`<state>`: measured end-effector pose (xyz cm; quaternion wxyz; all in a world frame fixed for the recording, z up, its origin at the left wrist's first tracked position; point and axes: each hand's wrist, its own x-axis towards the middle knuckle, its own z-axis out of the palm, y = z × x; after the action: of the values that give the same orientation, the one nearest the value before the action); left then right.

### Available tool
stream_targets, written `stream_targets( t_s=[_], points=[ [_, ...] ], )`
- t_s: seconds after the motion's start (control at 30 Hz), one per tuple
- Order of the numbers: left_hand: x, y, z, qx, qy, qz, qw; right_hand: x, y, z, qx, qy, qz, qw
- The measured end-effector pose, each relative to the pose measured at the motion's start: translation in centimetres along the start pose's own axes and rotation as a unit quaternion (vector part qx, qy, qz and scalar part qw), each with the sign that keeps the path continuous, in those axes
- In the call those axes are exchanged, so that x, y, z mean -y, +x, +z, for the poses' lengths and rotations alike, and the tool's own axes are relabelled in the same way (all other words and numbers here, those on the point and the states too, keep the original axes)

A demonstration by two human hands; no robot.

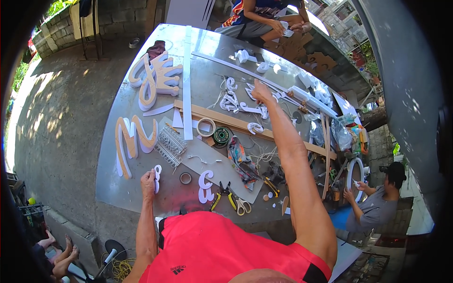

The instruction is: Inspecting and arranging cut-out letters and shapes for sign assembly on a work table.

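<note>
At the table's near left edge, my left hand (pixel 148 183) is closed on a small white cut-out letter (pixel 157 175). My right arm stretches far across the table. At its end my right hand (pixel 261 92) has its fingers bent and closed at a white letter piece (pixel 249 89), which they partly cover. Close by lie more white letters (pixel 229 100) and a further small one (pixel 255 128). Another pair of joined white letters (pixel 206 187) rests near my chest. On the left are a large wood-faced letter (pixel 134 141) and a crown-topped letter piece (pixel 155 81).
Long strips (pixel 188 85) cross the metal table (pixel 113 188). Around the middle are a tape roll (pixel 206 126), a green spool (pixel 220 136), pliers (pixel 224 196), scissors (pixel 243 206) and a utility knife (pixel 271 187). One person (pixel 377 200) works at right, another (pixel 269 21) sits beyond the far edge.
</note>
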<state>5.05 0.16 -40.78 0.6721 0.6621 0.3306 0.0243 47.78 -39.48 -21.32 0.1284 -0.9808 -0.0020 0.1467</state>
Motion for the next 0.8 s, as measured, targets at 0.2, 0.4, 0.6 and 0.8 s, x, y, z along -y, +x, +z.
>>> stream_targets(
  t_s=[0.2,0.4,0.6,0.8],
  points=[
    [0.0,0.1,-0.1,0.013,0.015,0.004,1.0,-2.5,-1.2,5.0,-0.033,0.04,-0.065,0.997],
    [-0.4,-0.7,-0.6,0.039,-0.001,-0.006,0.999,1.5,-16.1,11.8,-0.008,0.394,-0.062,0.917],
    [0.1,-1.9,-0.6,0.116,-0.098,-0.053,0.987,0.3,-31.2,19.8,0.055,0.412,-0.009,0.909],
    [-0.4,-2.4,-0.4,0.159,-0.056,-0.028,0.985,-0.7,-37.7,26.1,0.021,0.275,-0.025,0.961]
  ],
)
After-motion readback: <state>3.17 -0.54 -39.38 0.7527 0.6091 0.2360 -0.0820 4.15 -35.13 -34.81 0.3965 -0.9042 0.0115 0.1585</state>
